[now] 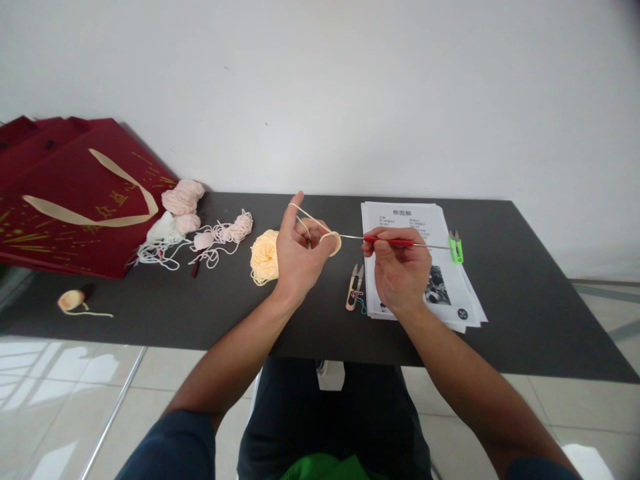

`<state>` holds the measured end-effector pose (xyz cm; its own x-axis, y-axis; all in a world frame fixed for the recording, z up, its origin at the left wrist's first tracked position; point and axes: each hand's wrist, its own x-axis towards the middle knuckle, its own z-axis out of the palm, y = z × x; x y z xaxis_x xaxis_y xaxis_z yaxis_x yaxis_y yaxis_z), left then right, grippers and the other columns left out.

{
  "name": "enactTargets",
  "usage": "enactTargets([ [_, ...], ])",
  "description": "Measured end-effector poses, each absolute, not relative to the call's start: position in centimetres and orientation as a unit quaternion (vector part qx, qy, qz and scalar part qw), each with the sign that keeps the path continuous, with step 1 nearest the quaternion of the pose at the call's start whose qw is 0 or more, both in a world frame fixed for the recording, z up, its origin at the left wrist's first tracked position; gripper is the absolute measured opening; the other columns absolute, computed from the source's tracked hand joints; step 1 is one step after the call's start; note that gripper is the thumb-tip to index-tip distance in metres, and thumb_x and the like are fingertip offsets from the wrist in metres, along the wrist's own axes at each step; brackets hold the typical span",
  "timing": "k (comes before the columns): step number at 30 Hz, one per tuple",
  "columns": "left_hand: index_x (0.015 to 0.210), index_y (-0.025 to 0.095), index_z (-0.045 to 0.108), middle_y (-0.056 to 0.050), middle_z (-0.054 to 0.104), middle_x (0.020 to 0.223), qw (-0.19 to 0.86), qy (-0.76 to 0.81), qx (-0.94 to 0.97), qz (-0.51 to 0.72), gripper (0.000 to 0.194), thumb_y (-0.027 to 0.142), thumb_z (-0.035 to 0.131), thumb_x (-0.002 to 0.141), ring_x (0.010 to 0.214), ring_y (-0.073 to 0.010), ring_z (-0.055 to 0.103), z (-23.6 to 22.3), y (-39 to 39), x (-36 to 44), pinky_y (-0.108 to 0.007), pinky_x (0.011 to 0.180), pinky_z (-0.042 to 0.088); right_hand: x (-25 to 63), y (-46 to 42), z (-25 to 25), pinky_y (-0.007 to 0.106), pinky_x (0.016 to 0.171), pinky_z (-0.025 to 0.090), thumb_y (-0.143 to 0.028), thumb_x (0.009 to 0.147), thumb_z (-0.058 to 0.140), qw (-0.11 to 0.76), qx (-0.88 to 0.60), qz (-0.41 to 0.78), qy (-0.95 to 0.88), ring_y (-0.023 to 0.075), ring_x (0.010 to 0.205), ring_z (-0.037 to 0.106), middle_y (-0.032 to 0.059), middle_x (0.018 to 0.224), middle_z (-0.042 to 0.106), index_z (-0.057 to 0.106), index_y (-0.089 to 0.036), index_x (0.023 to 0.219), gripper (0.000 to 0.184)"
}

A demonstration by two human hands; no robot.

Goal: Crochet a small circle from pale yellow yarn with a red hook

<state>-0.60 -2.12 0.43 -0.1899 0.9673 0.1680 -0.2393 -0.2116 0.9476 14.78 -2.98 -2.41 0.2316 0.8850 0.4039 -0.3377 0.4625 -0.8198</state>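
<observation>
My left hand (pixel 303 257) pinches a small cream crochet piece (pixel 337 245) between thumb and fingers. From that piece, a strand of yarn (pixel 313 217) runs up around my raised index finger. My right hand (pixel 401 270) grips the red handle of a crochet hook (pixel 390 241), whose metal shaft points left and meets the crochet piece. The hook's tip is too small to make out in the stitches. Just behind my left wrist lies a yellow yarn ball (pixel 265 257), partly hidden by the hand.
Printed sheets (pixel 403 212) lie under my right hand, with green snips (pixel 456 248) on their right edge. Pale thread snips (pixel 354 288) rest left of them. Pink yarn (pixel 183 197), a cream crocheted cup (pixel 71 300) and dark red bags (pixel 65 193) occupy the table's left side.
</observation>
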Motion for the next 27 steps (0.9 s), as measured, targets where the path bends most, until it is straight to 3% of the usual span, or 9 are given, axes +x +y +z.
enactTargets([
  [8,0.147,0.023,0.052,0.005,0.067,0.076,0.381,0.458,0.461,0.658,0.079,0.02,0.083,0.075,0.063,-0.0106,0.057,0.2,-2.2,-0.5,-0.026,0.063,0.047,14.0,-3.7,-2.4,0.031,0.067,0.067,-0.02,0.086,0.082,0.738,-0.321,0.351,-0.479,0.0151,0.073,0.077,0.0003,0.096,0.082,0.076,-0.027,0.094,0.013],
  [14,0.143,0.022,0.055,0.004,0.071,0.08,0.351,0.477,0.443,0.673,0.071,0.021,0.082,0.077,0.068,-0.0114,0.062,-0.2,-2.1,-0.5,-0.028,0.07,0.052,13.7,-4.8,-2.4,0.038,0.076,0.07,-0.01,0.09,0.074,0.699,-0.325,0.241,-0.589,0.0187,0.086,0.08,0.0017,0.108,0.083,0.081,-0.032,0.105,0.028],
  [19,0.145,0.02,0.052,0.003,0.075,0.081,0.406,0.454,0.398,0.687,0.078,0.022,0.085,0.075,0.072,-0.0128,0.068,-0.5,-1.6,-0.5,-0.028,0.073,0.054,13.9,-4.7,-3.1,0.041,0.085,0.07,-0.01,0.09,0.073,0.655,-0.327,0.166,-0.66,0.0214,0.099,0.079,0.0032,0.116,0.083,0.08,-0.035,0.117,0.037],
  [27,0.136,0.015,0.055,0.008,0.069,0.07,0.578,0.38,0.291,0.661,0.081,0.016,0.091,0.064,0.062,-0.0081,0.063,0.5,-1.3,-0.9,-0.025,0.072,0.05,13.6,-4.8,-3.7,0.047,0.089,0.069,-0.016,0.09,0.075,0.656,-0.347,0.204,-0.639,0.0243,0.1,0.079,0.0015,0.12,0.082,0.08,-0.041,0.117,0.037],
])
